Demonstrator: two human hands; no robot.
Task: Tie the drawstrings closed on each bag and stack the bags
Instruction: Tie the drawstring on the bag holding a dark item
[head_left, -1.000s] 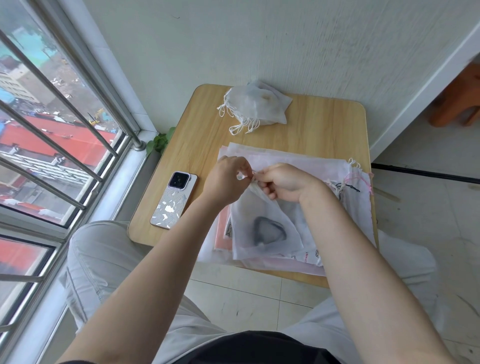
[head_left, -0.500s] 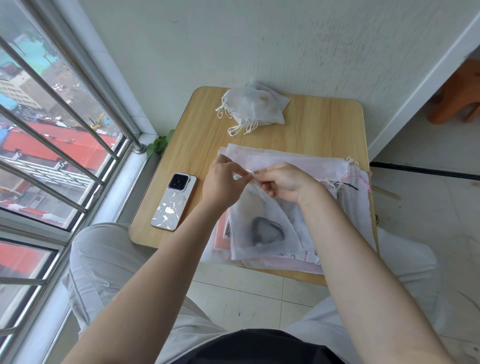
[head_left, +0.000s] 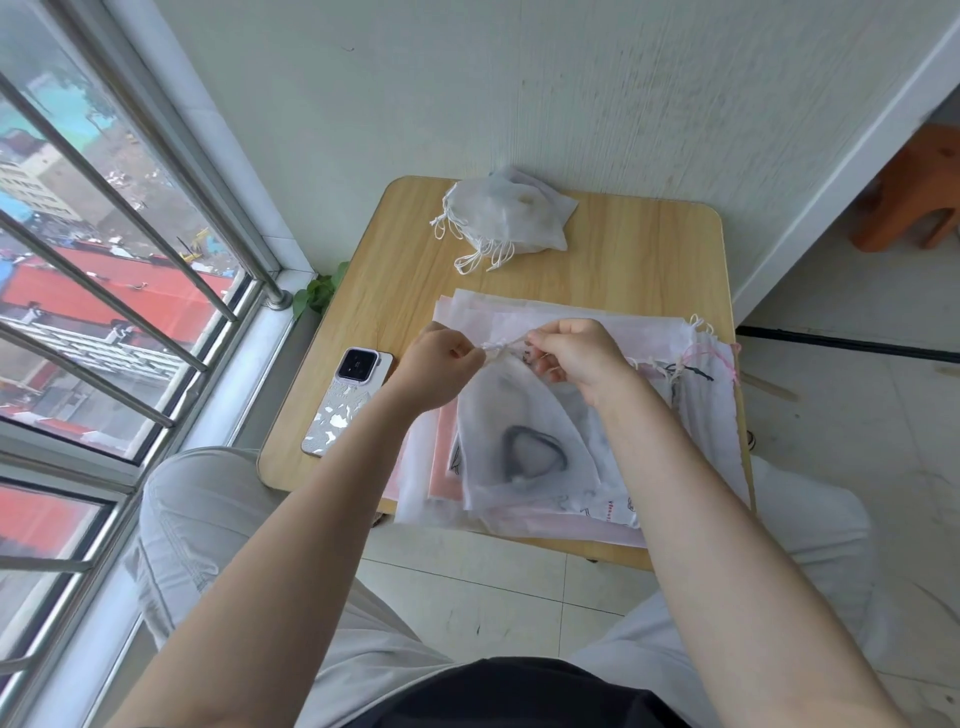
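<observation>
A translucent white drawstring bag (head_left: 524, 447) with a dark heart-shaped print lies on top of a pile of flat bags (head_left: 696, 415) on the small wooden table (head_left: 395, 291). Its neck is gathered, and its white drawstring (head_left: 501, 347) runs between my two hands. My left hand (head_left: 441, 364) pinches one end of the string at the left of the neck. My right hand (head_left: 576, 353) pinches the other end just to the right. A stack of tied white bags (head_left: 506, 218) sits at the table's far edge, loops hanging toward me.
A phone (head_left: 345, 402) in a patterned case lies face down on the table's left side. A barred window (head_left: 104, 291) runs along the left, a wall stands behind the table. An orange wooden stool (head_left: 914, 202) is at the far right. My knees are under the table's near edge.
My hands have drawn slightly apart, stretching the drawstring between them, and the bag's neck has gathered tighter. The bag stays on the pile.
</observation>
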